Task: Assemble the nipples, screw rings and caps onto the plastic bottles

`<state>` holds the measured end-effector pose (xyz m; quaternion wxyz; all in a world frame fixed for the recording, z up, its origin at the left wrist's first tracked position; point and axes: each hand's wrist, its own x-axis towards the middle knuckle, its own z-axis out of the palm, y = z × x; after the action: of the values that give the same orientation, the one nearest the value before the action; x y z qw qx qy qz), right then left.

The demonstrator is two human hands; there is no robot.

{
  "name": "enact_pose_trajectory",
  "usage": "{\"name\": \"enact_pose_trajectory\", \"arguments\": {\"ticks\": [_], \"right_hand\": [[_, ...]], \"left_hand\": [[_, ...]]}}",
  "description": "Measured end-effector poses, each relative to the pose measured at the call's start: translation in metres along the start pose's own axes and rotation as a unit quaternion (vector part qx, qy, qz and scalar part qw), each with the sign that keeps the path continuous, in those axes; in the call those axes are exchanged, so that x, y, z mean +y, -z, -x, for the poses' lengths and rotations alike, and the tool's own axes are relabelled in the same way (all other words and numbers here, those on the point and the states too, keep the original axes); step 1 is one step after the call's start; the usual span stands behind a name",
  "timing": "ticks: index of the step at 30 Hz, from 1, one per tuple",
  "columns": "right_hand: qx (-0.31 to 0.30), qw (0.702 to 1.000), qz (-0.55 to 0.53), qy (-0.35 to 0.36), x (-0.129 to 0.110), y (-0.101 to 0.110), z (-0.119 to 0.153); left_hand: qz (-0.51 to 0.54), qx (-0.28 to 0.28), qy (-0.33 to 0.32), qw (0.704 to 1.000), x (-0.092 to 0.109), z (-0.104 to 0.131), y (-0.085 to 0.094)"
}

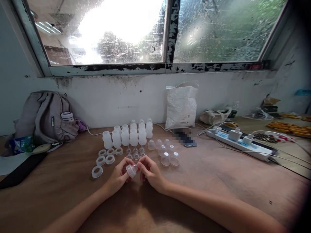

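Observation:
Near the middle of the brown table, my left hand (121, 173) is closed round a translucent ring (131, 171). The fingers of my right hand (150, 171) pinch the clear nipple that sticks out of this ring on its right side. Just beyond my hands stand several clear nipples (135, 150). Several loose translucent rings (97, 171) lie to the left. Behind them, white bottles (133, 137) stand in rows, a few at the back topped with clear nipples. Clear domed caps (165, 159) are grouped to the right of my hands.
A white plastic bag (181, 106) leans on the wall behind a phone (189, 141). On the right lies a power strip (243, 144) with plugs and cables. A grey backpack (46, 118) and a black pouch (21, 170) are on the left.

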<state>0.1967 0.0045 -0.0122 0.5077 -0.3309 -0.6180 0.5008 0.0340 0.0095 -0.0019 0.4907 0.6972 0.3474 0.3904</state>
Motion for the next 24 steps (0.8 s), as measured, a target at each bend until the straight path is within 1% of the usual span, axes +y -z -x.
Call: {"name": "enact_pose_trajectory", "arguments": {"ticks": [3, 8, 11, 13, 16, 18, 21, 24], "right_hand": [[0.015, 1.0, -0.009, -0.007, 0.0, 0.001, -0.003], [0.011, 1.0, 0.006, -0.007, 0.001, 0.001, -0.004], [0.018, 1.0, 0.007, -0.008, 0.002, 0.001, -0.003], [0.021, 1.0, 0.006, -0.01, 0.003, 0.001, -0.003], [0.015, 1.0, 0.005, -0.02, 0.003, 0.001, -0.004], [0.003, 0.999, -0.002, -0.037, 0.004, 0.001, -0.005], [-0.013, 0.998, -0.012, -0.058, 0.008, 0.003, -0.007], [-0.006, 0.998, -0.018, -0.059, 0.011, 0.004, -0.009]], "left_hand": [[0.054, 0.002, 0.017, 0.998, 0.003, 0.001, 0.002], [0.173, -0.008, 0.028, 0.984, -0.004, -0.001, 0.006], [0.204, -0.005, 0.026, 0.979, -0.007, -0.003, 0.006], [0.201, 0.007, 0.026, 0.979, -0.006, -0.003, 0.006], [0.154, 0.025, 0.032, 0.987, -0.004, -0.003, 0.006], [0.127, 0.027, 0.037, 0.991, -0.003, -0.003, 0.005], [0.116, 0.031, 0.041, 0.992, -0.001, -0.003, 0.004], [0.094, 0.031, 0.044, 0.994, 0.001, -0.004, 0.003]]}}
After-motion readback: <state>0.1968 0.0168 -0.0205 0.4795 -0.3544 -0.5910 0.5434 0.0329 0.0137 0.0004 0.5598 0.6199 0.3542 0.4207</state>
